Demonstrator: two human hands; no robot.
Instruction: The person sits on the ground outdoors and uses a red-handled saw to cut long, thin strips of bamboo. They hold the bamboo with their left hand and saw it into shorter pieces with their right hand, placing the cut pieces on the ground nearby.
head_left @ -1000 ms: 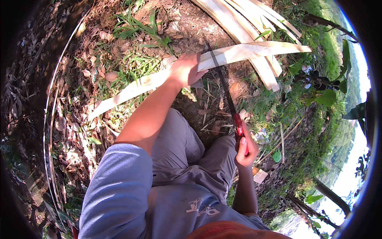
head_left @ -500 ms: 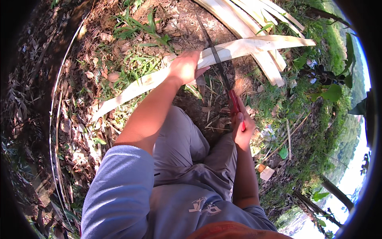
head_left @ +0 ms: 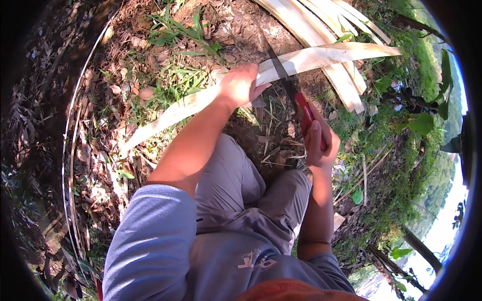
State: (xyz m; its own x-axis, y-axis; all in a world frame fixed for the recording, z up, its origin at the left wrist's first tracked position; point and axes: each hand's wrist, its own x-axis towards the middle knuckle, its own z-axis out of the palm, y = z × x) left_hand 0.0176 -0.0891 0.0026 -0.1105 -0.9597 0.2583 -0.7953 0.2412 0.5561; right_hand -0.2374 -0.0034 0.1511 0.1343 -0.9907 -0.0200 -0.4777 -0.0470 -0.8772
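A long pale wooden slat (head_left: 321, 56) lies slanted across the ground in front of my knees. My left hand (head_left: 239, 85) presses on it and grips its near edge, thumb apart on the side toward me. Just right of that hand, the dark blade of a handsaw (head_left: 282, 71) crosses the slat. My right hand (head_left: 321, 143) is closed around the saw's red handle, between the slat and my right knee. The far tip of the blade blends into the brown soil, and I cannot tell how deep the blade sits in the wood.
Several more pale slats (head_left: 346, 83) lie in a pile at the upper right, partly under the held one. Grass (head_left: 186, 32) and dry leaves cover the ground. Long thin strips (head_left: 70, 125) curve along the left. A green slope (head_left: 401, 165) is at the right.
My right hand and the saw handle have moved forward and slightly right, so the handle is closer to the slat. My left hand keeps its place on the slat.
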